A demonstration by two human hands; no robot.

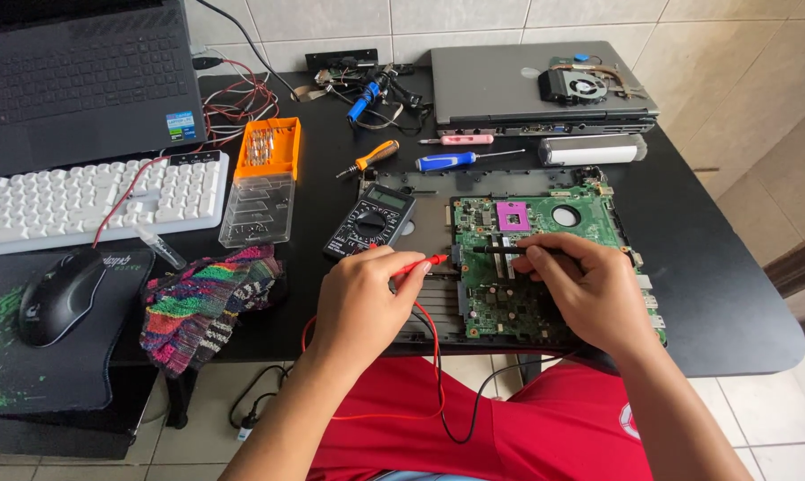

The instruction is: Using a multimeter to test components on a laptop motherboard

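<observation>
A green circuit board (589,218) lies in an opened laptop base on the black table. My left hand (362,303) is shut on a red test probe (420,264) whose tip reaches the board's left edge. My right hand (589,285) holds a black test probe (500,250) flat against the board. Red and black leads trail down over my lap. A black multimeter (369,223) with a dial sits just left of the board, above my left hand.
An orange-and-clear bit case (264,183), screwdrivers (447,160), a grey closed laptop (536,85) with a fan on it, a white keyboard (90,200), a black laptop (81,80), a mouse (59,294) and a striped cloth (202,303) surround the work area.
</observation>
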